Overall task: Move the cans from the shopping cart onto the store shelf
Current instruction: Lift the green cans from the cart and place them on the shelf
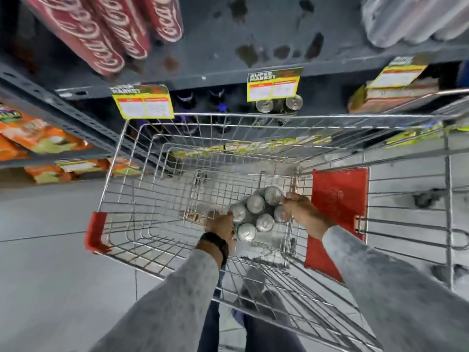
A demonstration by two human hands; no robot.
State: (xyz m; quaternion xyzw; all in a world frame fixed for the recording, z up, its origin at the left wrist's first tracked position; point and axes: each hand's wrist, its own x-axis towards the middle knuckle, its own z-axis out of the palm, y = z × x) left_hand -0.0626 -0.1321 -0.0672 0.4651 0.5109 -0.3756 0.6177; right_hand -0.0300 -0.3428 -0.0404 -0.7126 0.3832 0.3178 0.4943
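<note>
Six silver-topped cans in one clear-wrapped pack (pixel 257 214), low in the wire shopping cart (pixel 121 153), near-right corner. Left hand (pixel 220 223) clamped on pack's left side, right hand (pixel 300 212) clamped on right side, fingers curled around outer cans; two-sided hold probably to keep wrap from sagging on lift. Cart walls close on right and near side, open room left and far. Grey metal store shelf (pixel 228 80) straight beyond far rim; matching loose cans (pixel 279 102) underneath behind yellow price tag (pixel 274 85). Bare shelf stretch between red soda bottles (pixel 101 34) and clear bottles (pixel 406 19).
</note>
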